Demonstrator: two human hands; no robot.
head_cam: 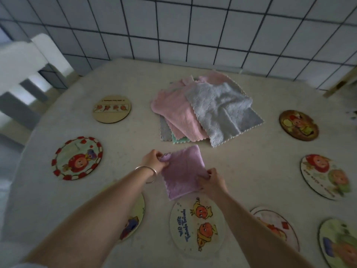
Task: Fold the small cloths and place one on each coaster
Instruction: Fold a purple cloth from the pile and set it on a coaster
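- A pale, lightly speckled counter with a rounded edge fills most of the view.
- A wall of white square tiles with dark grout lines rises just behind the counter's far edge.
- A white chair with a slatted back stands at the far left, beside the counter.
- A silver bangle circles the person's left wrist.
- A light wooden piece shows at the right edge near the wall; it is too blurred to identify.
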